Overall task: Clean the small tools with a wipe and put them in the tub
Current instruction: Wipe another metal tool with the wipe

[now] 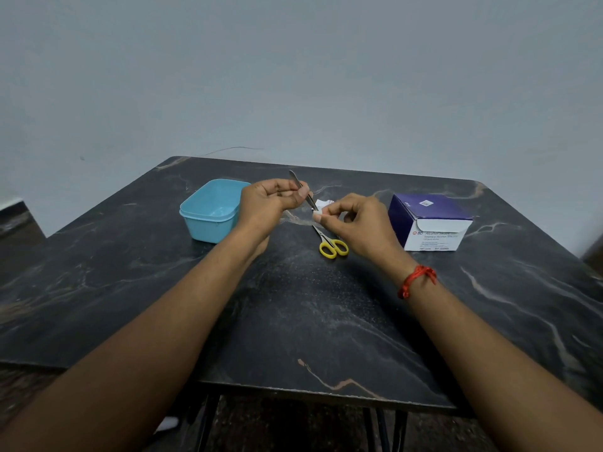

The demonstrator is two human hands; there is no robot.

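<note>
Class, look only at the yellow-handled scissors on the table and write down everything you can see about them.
The scissors are small, with two yellow loop handles that look like plastic and thin, pointed, silvery blades that look like metal. They appear closed. They lie flat on the dark marbled table, handles toward the camera, tips pointing away and slightly left. They sit between the blue tub and the swab box, just below the right hand, which does not touch them.

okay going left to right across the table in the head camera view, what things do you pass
Blue tub → left hand holding the metal tweezers → yellow-handled scissors lying flat → right hand pinching the white wipe → alcohol swab box.
</note>
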